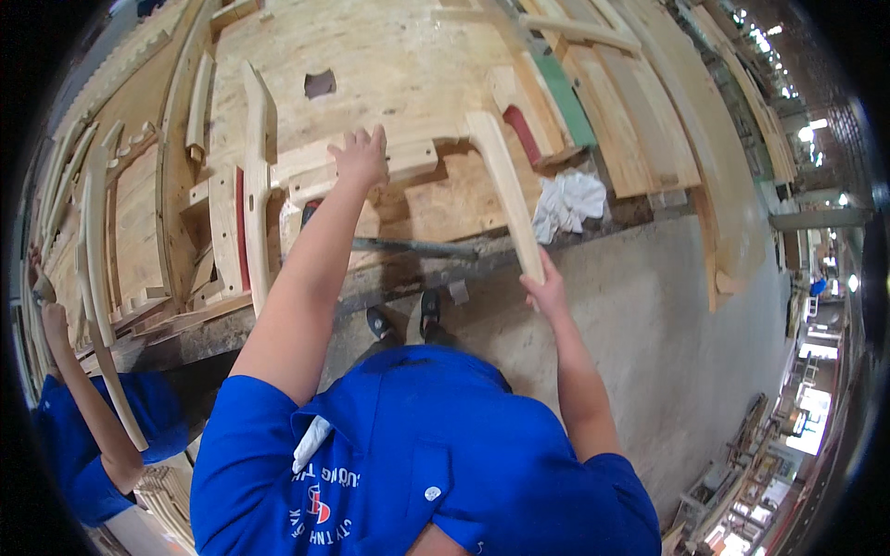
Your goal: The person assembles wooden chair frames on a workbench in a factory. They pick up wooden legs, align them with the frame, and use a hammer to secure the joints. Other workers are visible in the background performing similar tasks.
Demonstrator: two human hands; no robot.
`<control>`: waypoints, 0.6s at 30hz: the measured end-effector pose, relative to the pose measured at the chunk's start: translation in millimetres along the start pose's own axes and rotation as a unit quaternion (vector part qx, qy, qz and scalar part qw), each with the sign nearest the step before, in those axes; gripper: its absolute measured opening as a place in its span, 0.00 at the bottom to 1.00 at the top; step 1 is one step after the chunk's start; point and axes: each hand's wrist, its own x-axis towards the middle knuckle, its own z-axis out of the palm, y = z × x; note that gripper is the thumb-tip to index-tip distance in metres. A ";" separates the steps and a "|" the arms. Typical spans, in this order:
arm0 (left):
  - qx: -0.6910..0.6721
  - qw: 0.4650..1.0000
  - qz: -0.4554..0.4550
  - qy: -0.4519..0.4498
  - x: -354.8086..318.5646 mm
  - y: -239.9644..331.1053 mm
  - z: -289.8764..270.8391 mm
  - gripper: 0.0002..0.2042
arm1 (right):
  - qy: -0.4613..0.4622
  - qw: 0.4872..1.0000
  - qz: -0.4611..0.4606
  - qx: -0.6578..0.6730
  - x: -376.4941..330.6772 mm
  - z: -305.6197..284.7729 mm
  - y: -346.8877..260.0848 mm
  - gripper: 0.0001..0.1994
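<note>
My right hand [547,285] is closed around the near end of a pale, slightly curved wooden chair leg or post [505,185]. The piece slants away from me, its far end at the right end of a wooden rail [408,159] on the workbench. Over that rail my left hand [360,157] is open, fingers spread; whether it touches the wood I cannot tell. Left of it, a longer curved wooden piece [259,176] lies pointing away from me.
A crumpled white cloth [569,202] lies at the plywood bench's [399,60] near edge, beside a green-edged wooden block [561,97]. A dark sanding-sheet-like square [320,84] lies farther back. At left, a co-worker's arm [93,408] is beside more curved wooden pieces [93,232].
</note>
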 end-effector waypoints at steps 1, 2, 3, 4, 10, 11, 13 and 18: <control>0.000 1.000 0.006 -0.006 -1.7 2.7 -1.9 0.51 | 0.007 1.000 -0.009 0.008 -0.6 0.9 3.3 0.37; -0.001 1.000 0.006 -0.006 0.3 3.6 -4.6 0.51 | 0.009 0.999 -0.033 0.004 0.9 0.0 3.4 0.36; -0.002 1.000 0.006 -0.005 0.0 4.2 -6.1 0.50 | 0.015 0.999 -0.035 0.011 0.1 1.9 5.1 0.36; -0.003 1.000 0.012 -0.007 -2.1 4.3 -6.9 0.49 | 0.020 0.999 -0.038 0.018 -1.6 4.4 7.5 0.36; 0.009 1.000 0.015 0.011 3.1 -1.6 -0.3 0.47 | 0.041 0.999 -0.004 0.014 0.7 6.5 -0.2 0.32; 0.015 1.000 0.009 0.022 6.3 -4.0 6.3 0.48 | 0.037 0.999 -0.006 0.008 2.1 6.5 -1.1 0.32; 0.023 0.999 0.009 0.033 8.8 -2.6 5.8 0.49 | 0.039 0.999 -0.007 0.004 2.6 3.9 0.4 0.32; 0.017 0.999 0.032 0.020 3.2 -0.9 -2.0 0.50 | 0.033 0.999 0.000 0.016 0.5 2.4 2.9 0.32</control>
